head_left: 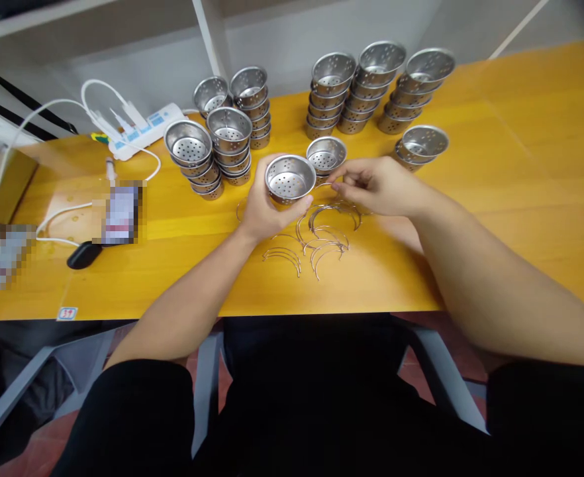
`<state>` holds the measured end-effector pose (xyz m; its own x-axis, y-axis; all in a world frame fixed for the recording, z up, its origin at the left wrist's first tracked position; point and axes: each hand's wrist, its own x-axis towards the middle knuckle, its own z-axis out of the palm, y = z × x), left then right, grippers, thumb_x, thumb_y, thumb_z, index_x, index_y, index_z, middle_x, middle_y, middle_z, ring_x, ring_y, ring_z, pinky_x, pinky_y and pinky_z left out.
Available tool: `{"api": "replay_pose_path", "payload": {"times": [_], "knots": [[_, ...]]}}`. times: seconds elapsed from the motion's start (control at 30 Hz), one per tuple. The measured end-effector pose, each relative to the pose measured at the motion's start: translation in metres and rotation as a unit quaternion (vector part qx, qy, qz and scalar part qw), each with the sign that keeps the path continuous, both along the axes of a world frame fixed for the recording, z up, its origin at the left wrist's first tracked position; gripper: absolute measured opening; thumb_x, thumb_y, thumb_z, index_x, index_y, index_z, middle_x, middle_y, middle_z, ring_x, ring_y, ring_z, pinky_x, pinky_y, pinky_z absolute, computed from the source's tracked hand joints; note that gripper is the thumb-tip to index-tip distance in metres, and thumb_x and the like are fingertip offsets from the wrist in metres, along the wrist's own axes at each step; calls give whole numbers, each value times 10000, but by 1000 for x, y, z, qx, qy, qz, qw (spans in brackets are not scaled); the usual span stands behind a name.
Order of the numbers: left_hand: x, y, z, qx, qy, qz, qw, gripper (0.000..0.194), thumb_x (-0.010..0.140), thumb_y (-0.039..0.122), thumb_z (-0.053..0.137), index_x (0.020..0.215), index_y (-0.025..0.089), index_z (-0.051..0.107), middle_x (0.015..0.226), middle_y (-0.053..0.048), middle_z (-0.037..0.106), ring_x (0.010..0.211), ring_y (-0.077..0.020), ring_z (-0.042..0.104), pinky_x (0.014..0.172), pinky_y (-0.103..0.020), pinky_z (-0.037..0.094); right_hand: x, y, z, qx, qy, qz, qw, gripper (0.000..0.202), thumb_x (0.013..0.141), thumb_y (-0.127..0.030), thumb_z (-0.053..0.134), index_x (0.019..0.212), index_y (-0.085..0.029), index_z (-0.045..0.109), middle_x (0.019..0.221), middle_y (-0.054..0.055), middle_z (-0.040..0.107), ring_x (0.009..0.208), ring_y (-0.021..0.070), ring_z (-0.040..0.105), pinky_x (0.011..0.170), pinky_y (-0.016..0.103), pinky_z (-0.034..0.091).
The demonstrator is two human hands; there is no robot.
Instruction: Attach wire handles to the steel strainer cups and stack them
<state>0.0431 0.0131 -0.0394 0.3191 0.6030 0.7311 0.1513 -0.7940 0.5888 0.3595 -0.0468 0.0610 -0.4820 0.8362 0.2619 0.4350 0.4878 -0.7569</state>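
Observation:
My left hand (262, 211) is wrapped round a perforated metal cup (291, 180), its open top tilted toward me. Beside it my right hand (376, 185) is closed in a pinch on a thin curved wire handle (324, 185), whose end lies close to the held cup's rim. Under and in front of both hands, several loose wire handles (329, 242) lie in a loose pile on the yellow table (371, 285). Just behind my hands stands another perforated cup (326, 155), partly hidden by my right hand's fingers.
Stacks of perforated cups (232, 142) stand at the back left, with more stacks (371, 86) at the back right. A short stack (424, 146) sits right of my right hand. Left are a power strip (146, 132) with white cables, a phone (120, 213) and a black object (84, 254).

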Motion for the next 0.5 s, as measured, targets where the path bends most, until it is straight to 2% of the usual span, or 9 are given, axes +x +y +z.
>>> {"api": "replay_pose_path", "payload": {"times": [0.1, 0.2, 0.33, 0.5], "knots": [[4, -10, 3, -20, -11, 6, 1000, 1077, 1092, 924, 923, 1877, 386, 420, 1595, -127, 746, 1493, -353, 838, 1387, -578, 702, 3, 1, 0, -2, -2, 3, 1000, 280, 1182, -547, 860, 1206, -269, 873, 682, -48, 596, 604, 178, 461, 624, 400, 369], [5, -19, 7, -41, -8, 19, 999, 1081, 1084, 925, 932, 1863, 376, 420, 1552, -124, 763, 1431, -340, 850, 1340, -570, 719, 9, 2, 1, -8, -2, 0, 1000, 297, 1176, -586, 891, 1186, -289, 881, 674, -45, 596, 600, 184, 458, 619, 402, 359], [1, -28, 14, -25, -28, 42, 998, 963, 1108, 934, 885, 1753, 350, 475, 1515, -112, 754, 1350, -300, 846, 1274, -513, 724, 18, 3, 1, -4, -13, -21, 1000, 340, 1191, -638, 873, 1195, -299, 883, 668, -46, 569, 596, 187, 439, 613, 407, 354], [0, -38, 21, -41, -37, 60, 997, 935, 1098, 955, 871, 1690, 321, 521, 1469, -104, 761, 1280, -274, 845, 1176, -454, 734, 29, 1, 5, -2, -20, -45, 999, 368, 1199, -699, 866, 1190, -332, 861, 697, -27, 605, 611, 205, 483, 626, 423, 389]]}}
